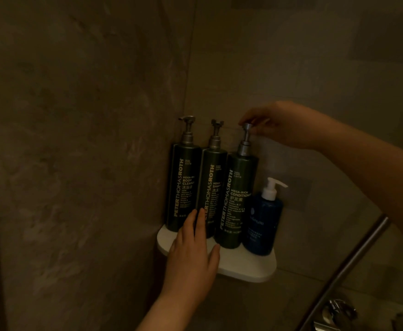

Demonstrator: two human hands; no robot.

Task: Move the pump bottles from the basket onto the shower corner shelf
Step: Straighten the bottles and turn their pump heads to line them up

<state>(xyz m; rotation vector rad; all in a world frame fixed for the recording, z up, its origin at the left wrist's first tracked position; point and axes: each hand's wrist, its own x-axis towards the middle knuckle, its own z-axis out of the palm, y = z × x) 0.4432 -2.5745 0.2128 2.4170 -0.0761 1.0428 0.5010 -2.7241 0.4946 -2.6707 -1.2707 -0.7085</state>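
Observation:
Three tall dark green pump bottles stand upright in a row on the white corner shelf (248,268): body cleanser (183,182) at the left, shampoo (213,185) in the middle, conditioner (237,201) at the right. A shorter blue bottle (262,225) with a white pump stands beside the conditioner. My right hand (284,125) pinches the conditioner's pump head from above. My left hand (193,254) is spread flat, fingertips touching the lower fronts of the cleanser and shampoo bottles. No basket is in view.
Dark stone walls meet in the corner behind the shelf. A metal bar (346,271) slants across the lower right, with a chrome tap fitting (334,311) below it. The light is dim.

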